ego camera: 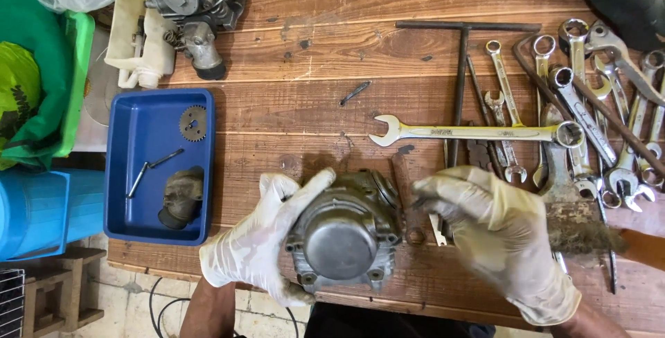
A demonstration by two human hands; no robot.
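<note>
Both hands are gloved and low over the near edge of the worktop (pixel 312 54). The left hand (pixel 260 237) wraps the left side of the engine cover (pixel 343 237), thumb hooked over its top rim and fingers curled underneath, gripping it firmly. The cover is a round grey metal casting with a domed cap facing up and bolt lugs around the rim; it sits at the front edge of the planks, just left of centre.

The right hand (pixel 495 230) hovers just beside the cover's right edge, palm down, fingers bent and drawn together at the tips. It's blurred, so I cannot tell whether those fingertips pinch anything. Under it lie a rusty tool and a small pale piece, partly hidden.

Beyond the right hand, a long spanner (pixel 478 131) lies crosswise, open end pointing left. A dark T-handle wrench (pixel 460 75) crosses beneath it, and a heap of spanners (pixel 603 102) crowds the right side, overlapping one another. A wire brush (pixel 575 224) rests close by the right wrist.

Left of the cover, a blue tray (pixel 149 224) holds a small gear (pixel 192 123), a thin pin and a dark elbow-shaped part (pixel 181 198). At the far left edge stands a carburettor (pixel 190 5) on a white piece. A green bag (pixel 41 82) and a blue bin (pixel 41 210) sit off the worktop's left end.
</note>
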